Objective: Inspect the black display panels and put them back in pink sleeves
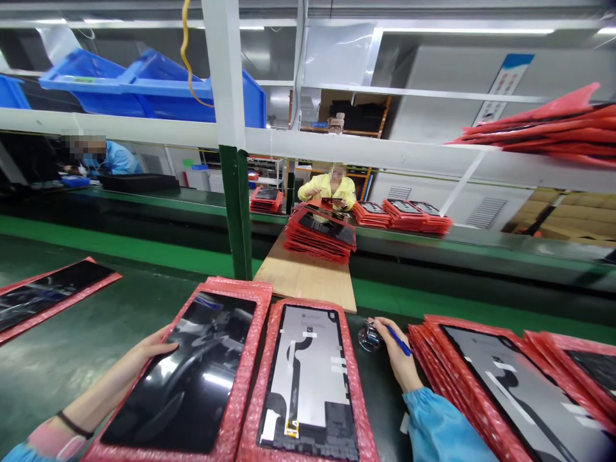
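A display panel [178, 378] in red bubble wrap [248, 385] lies nearest, glass up. My left hand [139, 362] rests on it, fingers flat, steadying it. My right hand [397, 356] pinches a blue pen [399, 340] just right of a second panel [308, 378].

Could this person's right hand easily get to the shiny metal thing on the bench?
Probably yes: the right hand, holding a blue pen, sits right beside the shiny metal object, and nothing stands between them.
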`<state>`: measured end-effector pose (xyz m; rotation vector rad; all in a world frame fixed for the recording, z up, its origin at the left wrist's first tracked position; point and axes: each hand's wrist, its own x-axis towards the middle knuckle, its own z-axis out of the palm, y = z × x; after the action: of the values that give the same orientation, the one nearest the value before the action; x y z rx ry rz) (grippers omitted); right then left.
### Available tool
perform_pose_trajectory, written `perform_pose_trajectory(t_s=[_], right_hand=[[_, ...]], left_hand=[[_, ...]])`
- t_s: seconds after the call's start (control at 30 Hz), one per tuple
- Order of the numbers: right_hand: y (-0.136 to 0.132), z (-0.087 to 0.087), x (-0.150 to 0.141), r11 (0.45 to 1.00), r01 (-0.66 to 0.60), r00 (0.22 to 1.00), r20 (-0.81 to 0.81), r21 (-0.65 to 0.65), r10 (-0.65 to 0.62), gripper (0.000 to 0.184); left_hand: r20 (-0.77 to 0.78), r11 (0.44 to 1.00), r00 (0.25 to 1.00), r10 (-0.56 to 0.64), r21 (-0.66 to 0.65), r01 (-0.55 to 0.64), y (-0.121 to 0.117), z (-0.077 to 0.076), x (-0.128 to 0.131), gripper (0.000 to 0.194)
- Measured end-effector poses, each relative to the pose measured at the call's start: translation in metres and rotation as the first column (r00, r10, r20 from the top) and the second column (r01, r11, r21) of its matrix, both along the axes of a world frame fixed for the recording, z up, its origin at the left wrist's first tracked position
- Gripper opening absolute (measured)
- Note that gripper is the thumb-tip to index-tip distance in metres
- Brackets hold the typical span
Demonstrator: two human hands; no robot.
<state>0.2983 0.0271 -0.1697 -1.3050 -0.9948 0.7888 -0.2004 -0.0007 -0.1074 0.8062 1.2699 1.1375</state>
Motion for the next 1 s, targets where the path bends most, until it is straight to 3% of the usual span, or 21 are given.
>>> perform_pose_trajectory(t_s=[0.27,0.37,0.43,0.5,0.57,0.63,0.73,0.83,0.93,1.0], right_hand=[[-0.026,0.014,-0.023,0.968,0.189,0.981,-0.081,0.164,-0.178,0.035],[-0.046,0.024,-0.043,0.984,0.095,0.988,-0.135,0.152,-0.074,0.039],[-0.059,0.028,-0.059,0.993,-0.032,0.985,-0.167,0.112,0.051,0.05],[-0.07,0.031,-0.075,0.985,-0.16,0.968,-0.185,0.071,0.17,0.052],[-0.077,0.031,-0.087,0.967,-0.253,0.951,-0.175,0.029,0.254,0.044],[-0.082,0.03,-0.096,0.955,-0.298,0.947,-0.13,-0.011,0.294,0.035],[-0.087,0.028,-0.104,0.956,-0.29,0.957,-0.013,-0.052,0.289,0.034],[-0.091,0.027,-0.108,0.96,-0.268,0.955,0.111,-0.078,0.275,0.04],[-0.093,0.028,-0.111,0.962,-0.257,0.94,0.205,-0.095,0.271,0.038],[-0.093,0.028,-0.112,0.963,-0.247,0.931,0.248,-0.106,0.266,0.036]], left_hand=[[0.014,0.989,0.989,-0.149,0.009,0.149,0.02,0.008,-0.008,0.045],[-0.105,0.992,0.99,-0.099,0.064,0.106,0.022,0.006,-0.019,0.049],[-0.26,0.988,0.966,0.004,0.15,0.036,0.025,0.005,-0.027,0.054],[-0.436,0.965,0.89,0.135,0.263,-0.017,0.031,0.002,-0.033,0.057],[-0.542,0.943,0.813,0.212,0.332,-0.025,0.035,-0.002,-0.033,0.061],[-0.561,0.938,0.8,0.211,0.348,-0.003,0.035,-0.007,-0.022,0.066],[-0.514,0.93,0.848,0.127,0.36,0.079,0.026,-0.006,0.013,0.059],[-0.372,0.922,0.925,-0.076,0.326,0.207,0.01,0.002,0.058,0.044],[-0.223,0.913,0.93,-0.293,0.224,0.342,-0.002,0.006,0.095,0.039],[-0.079,0.922,0.931,-0.357,0.132,0.365,-0.007,0.004,0.112,0.04]])
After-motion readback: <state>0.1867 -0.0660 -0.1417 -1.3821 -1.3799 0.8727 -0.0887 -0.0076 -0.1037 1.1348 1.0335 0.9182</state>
